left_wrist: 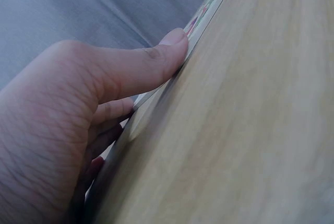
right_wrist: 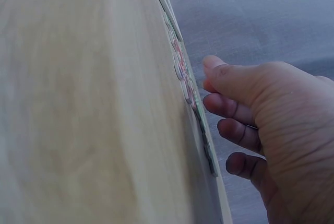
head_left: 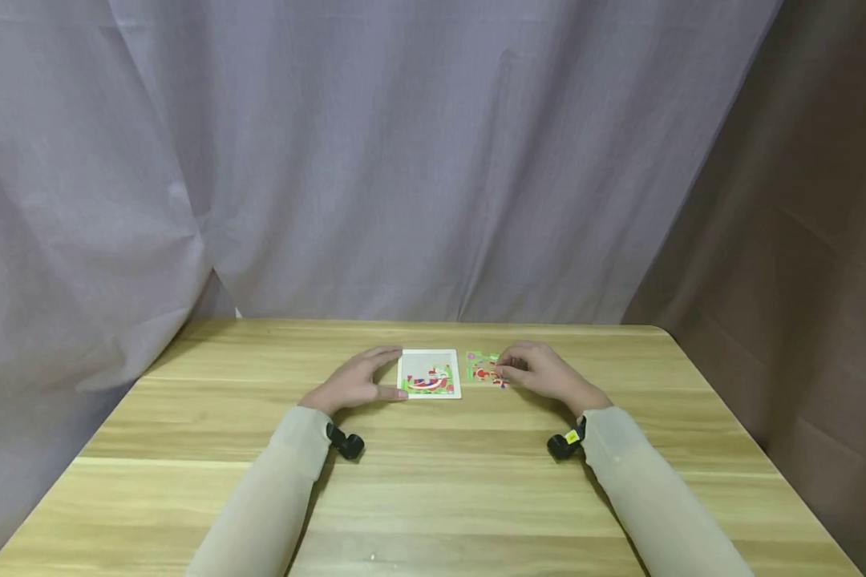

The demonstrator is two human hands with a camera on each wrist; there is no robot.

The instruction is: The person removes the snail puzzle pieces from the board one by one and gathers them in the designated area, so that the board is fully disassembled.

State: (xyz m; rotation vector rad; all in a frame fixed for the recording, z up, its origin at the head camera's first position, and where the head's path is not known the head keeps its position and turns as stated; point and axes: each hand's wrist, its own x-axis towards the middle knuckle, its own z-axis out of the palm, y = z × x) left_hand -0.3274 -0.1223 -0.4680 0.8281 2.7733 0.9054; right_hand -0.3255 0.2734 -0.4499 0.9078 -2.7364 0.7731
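White tray (head_left: pixel 426 362) sits just above and left of the lower-middle of my head view, flat on the wooden table (head_left: pixel 433 489). Its lower part carries an image in red, white and green; its upper part shows a plain grey bed.

Left hand (head_left: pixel 357 381): reaches in from the lower left and rests on the tray's left side. I log the thumb laid straight on the lower left corner and the fingers stretched to the upper left corner, a spread, unclenched hold. Left wrist view agrees: thumb tip on the near rim.

Printed pieces (head_left: pixel 479 369) lie just right of the tray, green with red and white, close together on the table.

Right hand (head_left: pixel 544 373): hangs over the right end of the pieces, fingers loosely bent, thumb and forefinger tips near each other. Right wrist view gives me a narrow gap between fingers and pieces; I cannot tell whether anything is pinched.

Both forearms wear pale sleeves (head_left: pixel 660 497), each with a black wrist camera (head_left: pixel 346 442). Grey curtain (head_left: pixel 404 160) fills the upper frame; brown curtain (head_left: pixel 801 264) hangs at right.
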